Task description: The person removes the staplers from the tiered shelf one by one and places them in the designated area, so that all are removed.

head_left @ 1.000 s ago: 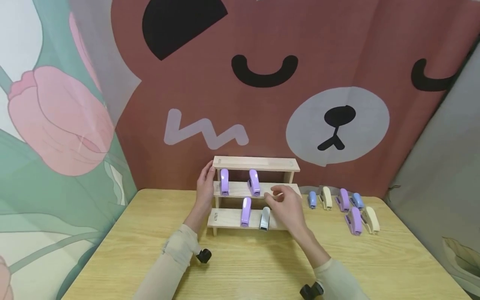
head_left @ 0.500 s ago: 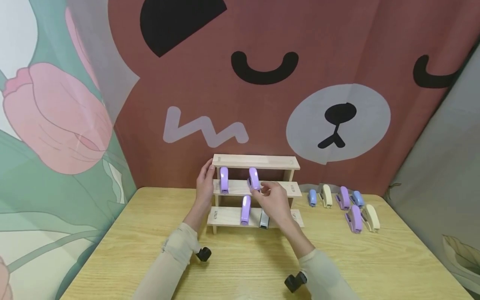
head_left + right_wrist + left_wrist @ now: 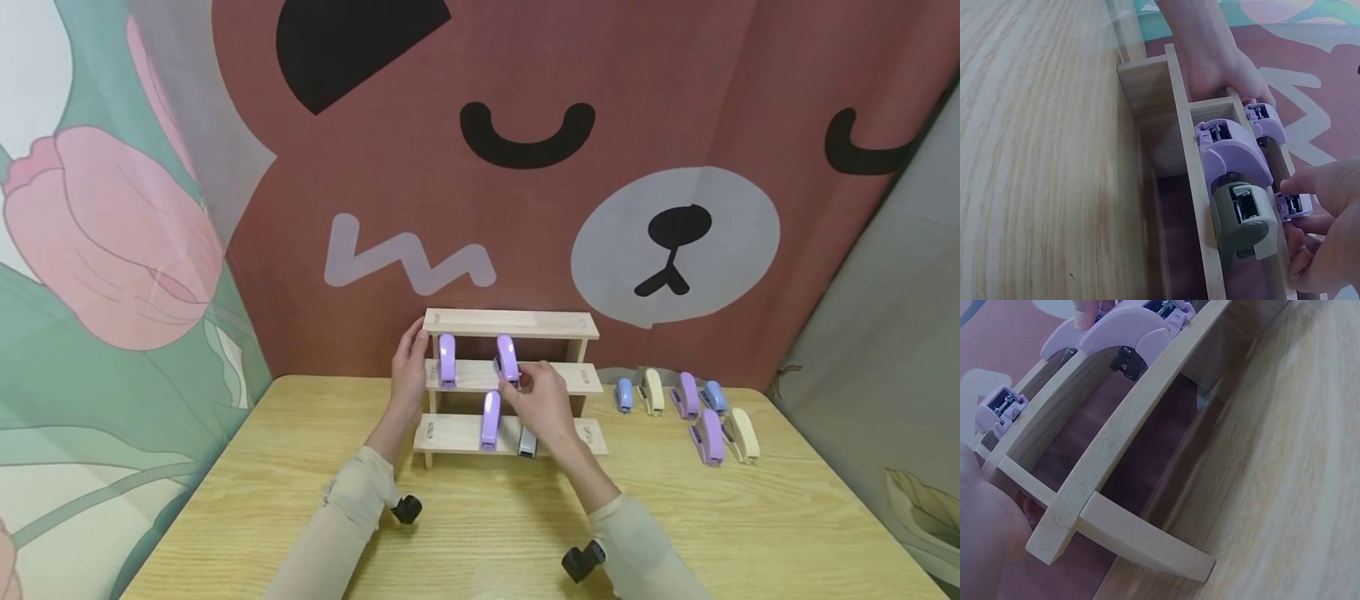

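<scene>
A three-step wooden display rack (image 3: 510,322) stands on the table. My left hand (image 3: 408,375) holds its left end; the hand's far fingers are partly hidden behind the wood. My right hand (image 3: 543,400) pinches a purple stapler (image 3: 506,358) on the middle step; in the right wrist view, thumb and fingers lie on either side of this stapler (image 3: 1292,205). Another purple stapler (image 3: 447,360) stands at the middle step's left. On the bottom step are a purple stapler (image 3: 490,421) and a grey stapler (image 3: 528,442), the latter partly covered by my right hand.
Right of the rack, several staplers stand on the table (image 3: 480,533): blue staplers (image 3: 624,396), cream staplers (image 3: 741,436) and purple staplers (image 3: 707,437). A curtain (image 3: 420,200) with a bear print hangs close behind the rack.
My right hand has moved left from above the grey stapler to the right-hand purple stapler on the middle step and taken hold of it. The left hand has stayed at the rack.
</scene>
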`<action>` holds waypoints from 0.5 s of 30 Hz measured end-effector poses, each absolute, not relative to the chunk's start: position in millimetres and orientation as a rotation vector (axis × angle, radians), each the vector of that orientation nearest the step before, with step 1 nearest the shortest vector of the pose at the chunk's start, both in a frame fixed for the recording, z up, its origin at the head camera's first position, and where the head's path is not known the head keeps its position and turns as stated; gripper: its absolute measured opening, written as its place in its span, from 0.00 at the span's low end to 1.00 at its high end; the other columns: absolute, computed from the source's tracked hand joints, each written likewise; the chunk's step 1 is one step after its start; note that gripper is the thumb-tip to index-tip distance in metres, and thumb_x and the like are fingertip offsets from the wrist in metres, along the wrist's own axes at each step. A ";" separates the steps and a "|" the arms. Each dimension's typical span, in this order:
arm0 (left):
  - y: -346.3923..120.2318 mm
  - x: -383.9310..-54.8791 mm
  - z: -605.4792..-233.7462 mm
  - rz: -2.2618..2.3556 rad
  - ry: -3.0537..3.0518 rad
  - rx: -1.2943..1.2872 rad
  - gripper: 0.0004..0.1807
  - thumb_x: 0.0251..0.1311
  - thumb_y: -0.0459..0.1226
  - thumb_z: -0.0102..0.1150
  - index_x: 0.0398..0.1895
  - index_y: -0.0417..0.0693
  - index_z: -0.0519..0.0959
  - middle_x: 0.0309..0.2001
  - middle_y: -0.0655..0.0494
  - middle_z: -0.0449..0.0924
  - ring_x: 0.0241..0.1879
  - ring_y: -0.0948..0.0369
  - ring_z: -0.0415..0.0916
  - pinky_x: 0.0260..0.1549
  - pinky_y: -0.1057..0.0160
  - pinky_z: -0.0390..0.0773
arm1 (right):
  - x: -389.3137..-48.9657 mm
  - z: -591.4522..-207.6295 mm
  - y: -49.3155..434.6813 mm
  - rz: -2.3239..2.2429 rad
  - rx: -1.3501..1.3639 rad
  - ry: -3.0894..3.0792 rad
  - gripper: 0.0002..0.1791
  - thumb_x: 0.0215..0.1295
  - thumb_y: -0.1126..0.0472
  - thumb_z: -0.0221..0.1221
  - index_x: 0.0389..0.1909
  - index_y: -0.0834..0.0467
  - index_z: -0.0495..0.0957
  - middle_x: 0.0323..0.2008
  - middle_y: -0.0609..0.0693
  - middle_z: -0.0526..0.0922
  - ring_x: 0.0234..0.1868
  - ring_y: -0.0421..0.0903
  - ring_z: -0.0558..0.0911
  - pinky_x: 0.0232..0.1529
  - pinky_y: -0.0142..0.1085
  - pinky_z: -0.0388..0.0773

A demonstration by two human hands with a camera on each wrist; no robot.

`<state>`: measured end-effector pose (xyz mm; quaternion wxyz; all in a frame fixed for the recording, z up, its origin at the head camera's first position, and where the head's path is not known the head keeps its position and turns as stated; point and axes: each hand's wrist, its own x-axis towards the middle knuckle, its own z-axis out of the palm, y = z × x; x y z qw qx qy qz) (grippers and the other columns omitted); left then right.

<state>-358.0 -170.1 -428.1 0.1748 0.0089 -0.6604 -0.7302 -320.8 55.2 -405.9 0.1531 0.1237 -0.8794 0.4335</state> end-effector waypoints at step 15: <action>-170.0 -375.9 -449.2 -2.042 -1.791 0.008 0.30 0.72 0.61 0.51 0.73 0.64 0.70 0.69 0.66 0.70 0.73 0.59 0.58 0.71 0.52 0.55 | -324.4 -414.8 52.7 1.234 0.281 -2.420 0.12 0.51 0.61 0.70 0.34 0.64 0.84 0.32 0.52 0.77 0.34 0.49 0.76 0.34 0.39 0.77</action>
